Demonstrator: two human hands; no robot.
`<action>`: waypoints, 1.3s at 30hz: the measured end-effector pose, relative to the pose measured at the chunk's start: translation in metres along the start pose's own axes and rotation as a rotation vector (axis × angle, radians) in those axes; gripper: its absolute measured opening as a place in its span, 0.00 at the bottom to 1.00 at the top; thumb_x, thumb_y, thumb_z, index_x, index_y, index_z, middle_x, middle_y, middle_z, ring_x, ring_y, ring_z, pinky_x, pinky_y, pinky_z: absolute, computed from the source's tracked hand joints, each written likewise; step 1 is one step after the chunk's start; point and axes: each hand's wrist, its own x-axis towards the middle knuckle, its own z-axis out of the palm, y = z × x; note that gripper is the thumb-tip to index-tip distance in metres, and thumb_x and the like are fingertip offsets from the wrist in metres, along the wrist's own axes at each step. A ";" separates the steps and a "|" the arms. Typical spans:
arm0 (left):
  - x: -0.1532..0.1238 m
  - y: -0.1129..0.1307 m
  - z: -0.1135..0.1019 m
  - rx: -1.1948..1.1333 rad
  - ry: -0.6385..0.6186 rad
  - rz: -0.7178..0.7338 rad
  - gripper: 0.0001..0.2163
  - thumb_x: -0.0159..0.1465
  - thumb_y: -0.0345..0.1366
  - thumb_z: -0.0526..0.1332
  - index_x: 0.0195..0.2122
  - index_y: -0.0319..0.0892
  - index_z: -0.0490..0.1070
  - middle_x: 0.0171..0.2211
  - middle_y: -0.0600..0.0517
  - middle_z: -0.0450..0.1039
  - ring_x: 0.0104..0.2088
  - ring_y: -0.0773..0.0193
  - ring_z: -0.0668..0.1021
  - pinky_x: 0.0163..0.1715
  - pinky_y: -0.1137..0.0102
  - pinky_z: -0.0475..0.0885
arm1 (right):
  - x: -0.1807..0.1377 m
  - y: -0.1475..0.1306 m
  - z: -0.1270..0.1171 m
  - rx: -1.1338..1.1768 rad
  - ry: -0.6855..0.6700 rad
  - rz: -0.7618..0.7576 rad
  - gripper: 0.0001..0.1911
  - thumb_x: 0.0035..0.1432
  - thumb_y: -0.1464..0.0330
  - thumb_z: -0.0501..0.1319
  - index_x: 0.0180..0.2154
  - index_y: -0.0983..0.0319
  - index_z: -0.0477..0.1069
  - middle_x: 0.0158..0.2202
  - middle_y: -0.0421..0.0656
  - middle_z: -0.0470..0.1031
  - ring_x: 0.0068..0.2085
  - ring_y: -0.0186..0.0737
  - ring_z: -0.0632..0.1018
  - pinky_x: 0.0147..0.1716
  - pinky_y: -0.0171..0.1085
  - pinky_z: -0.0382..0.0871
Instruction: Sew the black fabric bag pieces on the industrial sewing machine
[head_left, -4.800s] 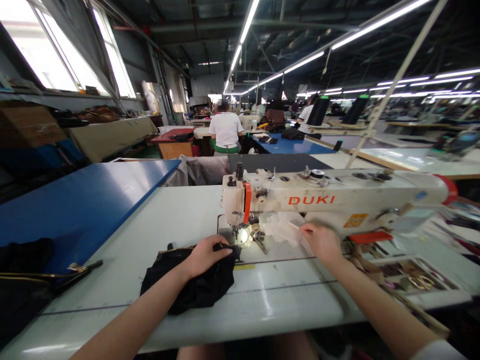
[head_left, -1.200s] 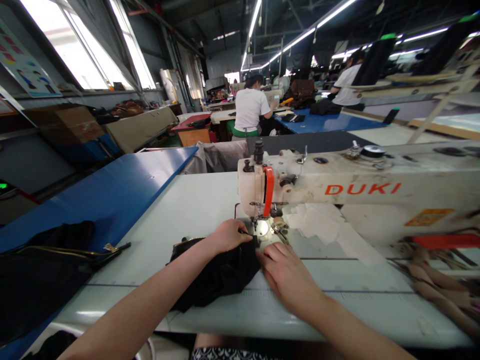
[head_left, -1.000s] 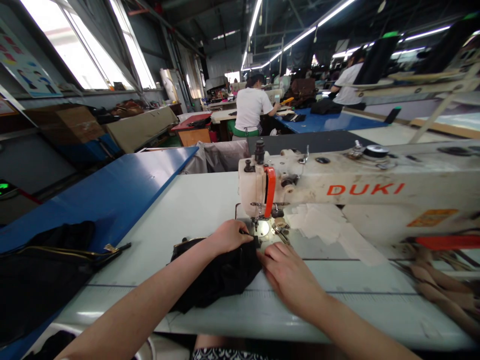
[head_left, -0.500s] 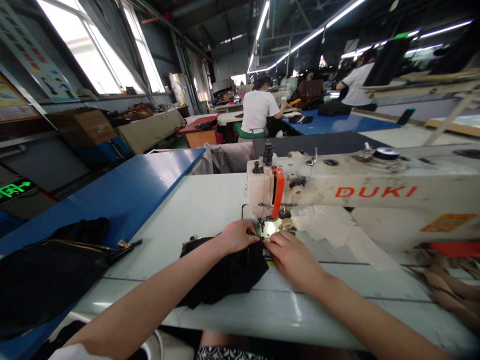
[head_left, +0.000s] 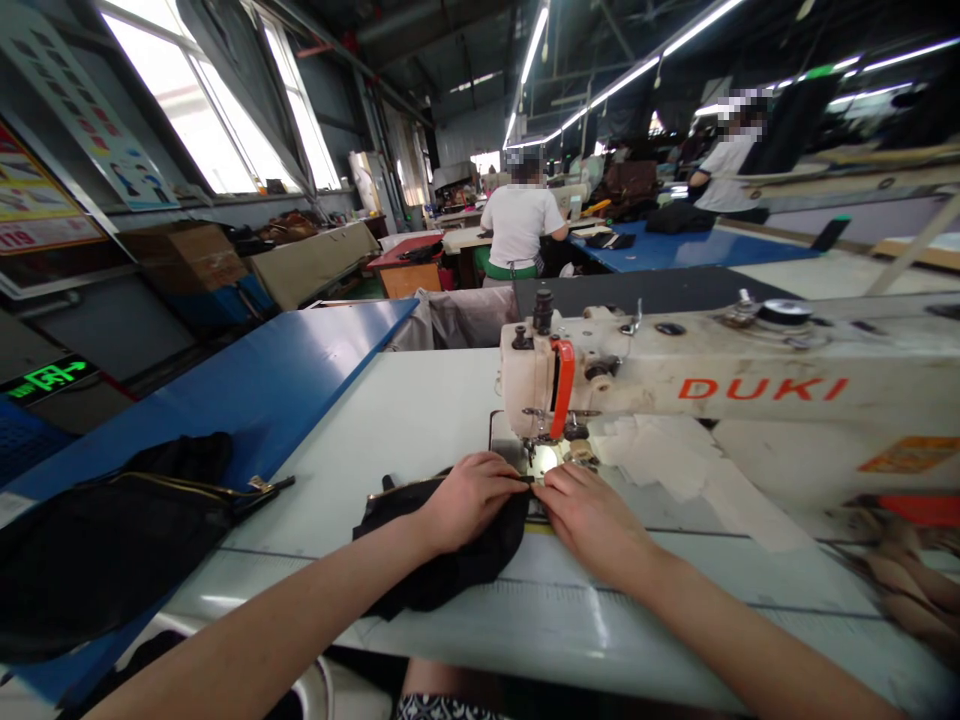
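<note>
In front of the sewing machine [head_left: 536, 385], a black fabric piece with a gold zipper [head_left: 442, 585] lies rumpled on the pale table. My left hand [head_left: 476, 500] is closed on its upper right edge, fingertips pinched together just short of the needle area. Meeting it from the right, my right hand [head_left: 592, 515] pinches the end of the same edge, thumb and fingers together. The two sets of fingertips nearly touch. Beneath my left hand and forearm, part of the fabric is hidden. The lit presser foot area [head_left: 544, 460] is just beyond my fingers.
Another black zippered piece [head_left: 112, 540] lies at the left, across the blue table [head_left: 247, 370]. Pale paper-like sheets [head_left: 667, 465] sit under the machine arm. A ruler marking [head_left: 600, 597] runs along the table front. A co-worker in white [head_left: 521, 225] sits ahead.
My left hand has drawn slightly back toward me, its fingers flatter over the fabric. The fabric has shifted a little left and bunched. My right hand stays pinched near the presser foot.
</note>
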 end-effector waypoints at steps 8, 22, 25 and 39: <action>0.011 -0.008 0.012 -0.095 0.161 -0.313 0.04 0.61 0.34 0.61 0.33 0.42 0.74 0.36 0.51 0.74 0.41 0.61 0.73 0.45 0.67 0.67 | 0.001 0.000 0.001 0.037 0.005 0.014 0.08 0.62 0.73 0.54 0.38 0.62 0.72 0.34 0.45 0.69 0.40 0.44 0.68 0.42 0.42 0.64; 0.044 0.008 -0.012 0.113 -0.259 -0.635 0.06 0.58 0.39 0.61 0.33 0.45 0.74 0.37 0.52 0.77 0.42 0.55 0.75 0.45 0.61 0.66 | -0.001 0.000 0.001 0.018 0.000 0.022 0.08 0.61 0.73 0.54 0.37 0.62 0.72 0.33 0.44 0.68 0.39 0.44 0.67 0.41 0.42 0.62; 0.050 0.010 -0.015 0.104 -0.295 -0.650 0.06 0.57 0.38 0.61 0.32 0.44 0.75 0.36 0.52 0.77 0.39 0.56 0.77 0.43 0.64 0.67 | -0.001 0.000 0.001 0.018 0.000 0.021 0.08 0.61 0.73 0.54 0.39 0.62 0.72 0.34 0.44 0.68 0.40 0.45 0.67 0.42 0.42 0.62; 0.070 -0.017 -0.011 0.042 -0.298 -0.566 0.07 0.55 0.36 0.61 0.32 0.43 0.76 0.33 0.52 0.78 0.36 0.60 0.78 0.35 0.72 0.69 | 0.007 0.008 0.000 -0.047 0.003 0.091 0.08 0.62 0.72 0.54 0.39 0.61 0.72 0.34 0.44 0.69 0.39 0.44 0.68 0.42 0.42 0.58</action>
